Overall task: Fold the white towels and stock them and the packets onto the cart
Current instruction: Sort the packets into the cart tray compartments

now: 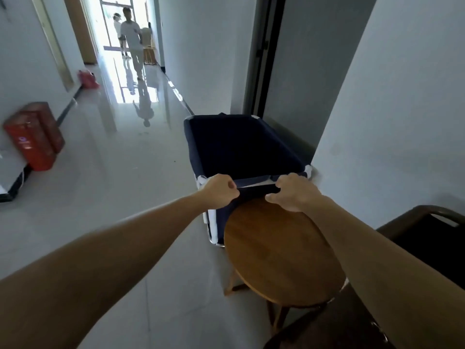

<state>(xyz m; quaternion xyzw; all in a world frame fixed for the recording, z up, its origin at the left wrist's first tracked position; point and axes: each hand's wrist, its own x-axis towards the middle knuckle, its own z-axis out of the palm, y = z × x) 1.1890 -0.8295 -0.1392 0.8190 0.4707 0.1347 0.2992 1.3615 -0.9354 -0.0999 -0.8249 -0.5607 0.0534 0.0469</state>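
Cart stands in a corridor against the right-hand wall, just past a round wooden tabletop. It is an open-topped navy fabric bin. White shows at its near corners, and a bit of metal frame at the lower left edge. The inside is dark, so nothing in it can be made out. A thin pale strip runs just under the near rim; frame or cloth, cannot tell.

Left grip is closed in a fist on the near rim by the left corner. Its fingers are curled round the navy fabric and the fingertips are hidden underneath. Right grip clamps the same rim by the right corner, fingers hooked over the top edge and thumb out below. Both bare forearms reach in from the bottom of the frame.

The tabletop's far edge overlaps the cart's near wall and hides its lower right part; whether they touch is unclear. The table legs are only partly seen.

A dark chair is cut off at the right edge, with only an armrest and the seat visible. A red box leans at the left wall, its label too blurred to read. A red bag sits farther down the corridor. Two people stand at the far end, backlit and washed out by a bright doorway, with reflections on the glossy floor. A dark door frame is beyond the cart.
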